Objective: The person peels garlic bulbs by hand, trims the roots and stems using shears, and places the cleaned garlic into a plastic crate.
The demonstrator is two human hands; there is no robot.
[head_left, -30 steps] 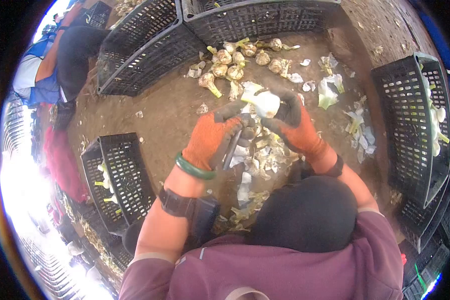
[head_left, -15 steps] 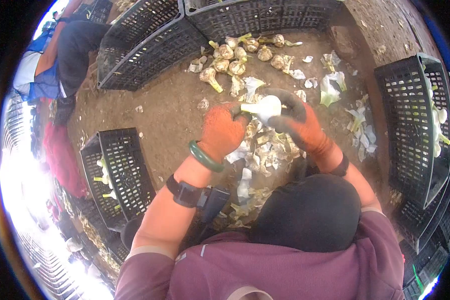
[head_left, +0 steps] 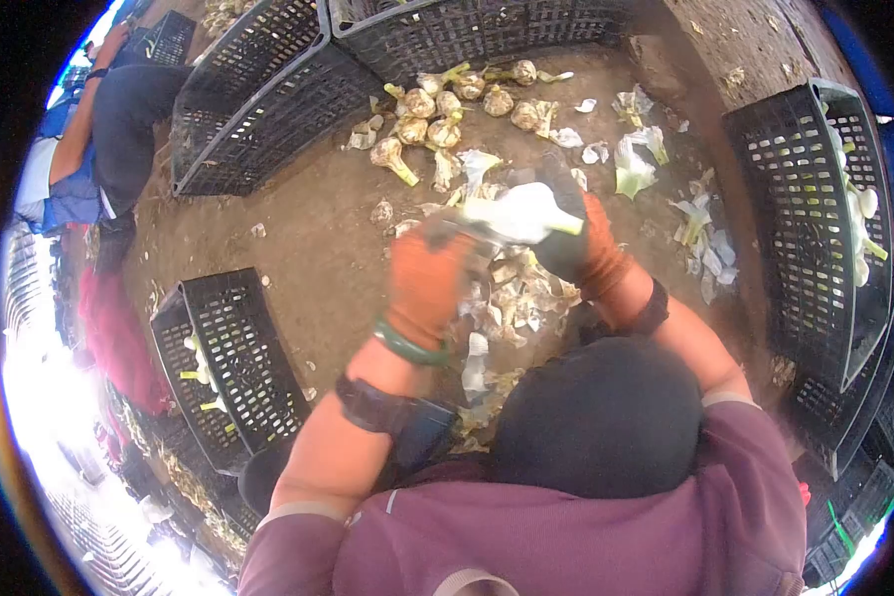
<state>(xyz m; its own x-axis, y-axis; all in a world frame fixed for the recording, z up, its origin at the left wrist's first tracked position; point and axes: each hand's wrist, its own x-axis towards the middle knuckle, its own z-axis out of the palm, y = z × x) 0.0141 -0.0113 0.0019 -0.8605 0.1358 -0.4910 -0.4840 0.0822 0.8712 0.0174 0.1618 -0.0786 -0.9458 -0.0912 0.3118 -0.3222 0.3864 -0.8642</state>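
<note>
A white garlic bulb [head_left: 534,211] with a short green-tipped stem is held above a heap of loose skins [head_left: 526,298]. My right hand [head_left: 574,233], in an orange glove with dark fingers, is closed around the bulb's right side. My left hand [head_left: 429,278], gloved alike and smeared by motion, is curled at the bulb's left side. Between its fingers and the bulb stretches a pale strip that looks like garlic skin [head_left: 479,210]. Beyond my hands, several unpeeled garlic bulbs [head_left: 412,130] with cut stems lie on the ground.
Black crates [head_left: 268,119] line the far side. Another crate [head_left: 233,363] at left and a tall one [head_left: 810,219] at right hold white garlic. More skins [head_left: 707,238] litter the soil on the right. A person in dark trousers [head_left: 134,129] sits at upper left.
The bulb has turned, its stem now pointing right instead of left. My left hand has moved off the stem, slightly down and left. The view has shifted a little.
</note>
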